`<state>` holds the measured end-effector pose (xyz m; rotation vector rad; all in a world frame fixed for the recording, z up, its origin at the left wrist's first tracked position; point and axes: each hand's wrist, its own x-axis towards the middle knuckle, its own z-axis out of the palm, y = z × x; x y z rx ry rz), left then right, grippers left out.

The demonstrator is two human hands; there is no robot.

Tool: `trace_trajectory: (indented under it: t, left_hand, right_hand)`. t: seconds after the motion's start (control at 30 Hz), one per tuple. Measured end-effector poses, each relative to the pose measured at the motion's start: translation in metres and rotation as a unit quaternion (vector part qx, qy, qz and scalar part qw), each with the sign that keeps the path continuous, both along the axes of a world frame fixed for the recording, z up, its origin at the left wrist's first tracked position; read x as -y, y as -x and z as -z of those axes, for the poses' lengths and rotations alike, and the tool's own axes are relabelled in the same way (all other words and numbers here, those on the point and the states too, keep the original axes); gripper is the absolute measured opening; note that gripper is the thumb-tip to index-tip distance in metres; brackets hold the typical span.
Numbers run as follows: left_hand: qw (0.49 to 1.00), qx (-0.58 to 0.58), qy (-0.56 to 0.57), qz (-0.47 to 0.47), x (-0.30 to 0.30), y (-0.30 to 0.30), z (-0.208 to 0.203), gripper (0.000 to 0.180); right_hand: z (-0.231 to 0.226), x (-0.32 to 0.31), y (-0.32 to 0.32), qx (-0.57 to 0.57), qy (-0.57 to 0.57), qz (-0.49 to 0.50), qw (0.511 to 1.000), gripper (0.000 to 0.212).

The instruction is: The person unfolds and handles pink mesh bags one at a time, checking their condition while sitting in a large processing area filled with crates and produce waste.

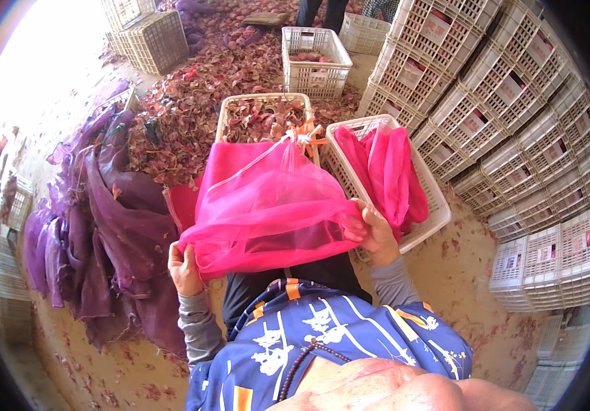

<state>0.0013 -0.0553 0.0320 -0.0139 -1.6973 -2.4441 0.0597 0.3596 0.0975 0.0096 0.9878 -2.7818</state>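
A bright pink mesh bag (267,198) is stretched out in front of me, its near edge bunched between my two hands. My left hand (185,269) pinches its left corner. My right hand (376,233) is closed on the right corner, fingers partly behind the mesh. At the bag's far end, orange and white ties (305,135) are gathered in a knot. Beyond it stands a white crate (225,109) holding dry reddish onion skins (261,116). To the right, more folded pink mesh bags (387,168) lie in another white crate (439,218).
Purple mesh sacks (127,226) are heaped at my left. Stacked white crates (487,103) rise along the right side. Onion skins (171,103) cover the floor ahead. Farther off are a crate with some onions (312,57) and another person's legs (322,12).
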Motion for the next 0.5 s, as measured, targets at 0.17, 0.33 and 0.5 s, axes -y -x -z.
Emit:
trace_trajectory:
  t: [0.17, 0.33, 0.5]
  left_hand:
    - [0.993, -0.015, -0.031, -0.109, 0.002, -0.003, 0.005, 0.017]
    - [0.978, 0.030, -0.208, -0.011, 0.003, -0.002, -0.016, 0.025]
    - [0.959, 0.013, 0.233, 0.159, -0.028, -0.023, -0.054, 0.019]
  right_hand:
    - [-0.018, 0.007, -0.007, -0.143, -0.357, -0.004, 0.923, 0.032]
    - [-0.019, 0.009, -0.004, -0.064, -0.508, 0.104, 0.852, 0.021]
    - [0.000, -0.010, 0.010, 0.067, -0.104, 0.315, 0.941, 0.020]
